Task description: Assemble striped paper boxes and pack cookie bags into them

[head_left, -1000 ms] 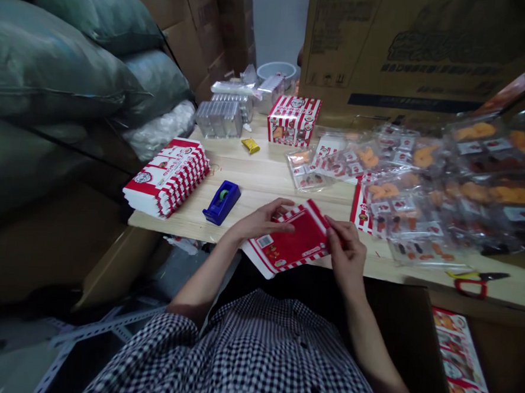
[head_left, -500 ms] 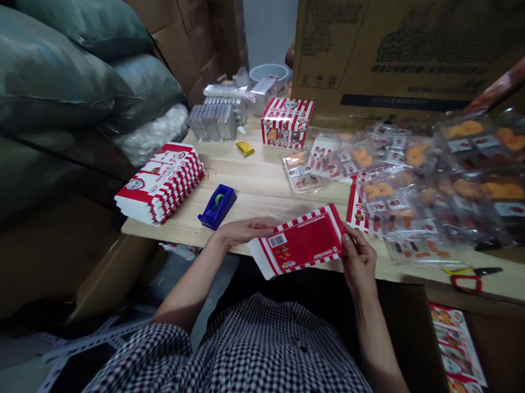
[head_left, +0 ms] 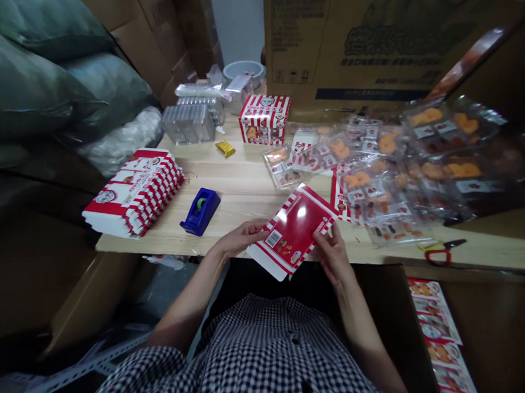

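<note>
Between my two hands is a red-and-white striped cardboard box (head_left: 298,228), held tilted over the table's front edge with its barcode side facing up. My left hand (head_left: 242,238) grips its left edge, near the barcode and a white end flap. On the right edge, the fingers of my right hand (head_left: 333,254) are closed round the card. A blue tape dispenser (head_left: 200,211) stands on the table left of my left hand. Farther left lies a stack of flat striped boxes (head_left: 133,191).
Clear plastic packs with orange pieces (head_left: 374,185) cover the table's right side. Red-handled scissors (head_left: 439,253) lie at the front right edge. A formed striped box (head_left: 264,119), a yellow sachet (head_left: 225,148) and clear plastic trays (head_left: 189,122) stand toward the back.
The box in my hands has turned so its right end points farther up and away, and its red face catches the light. My view has shifted to the right.
</note>
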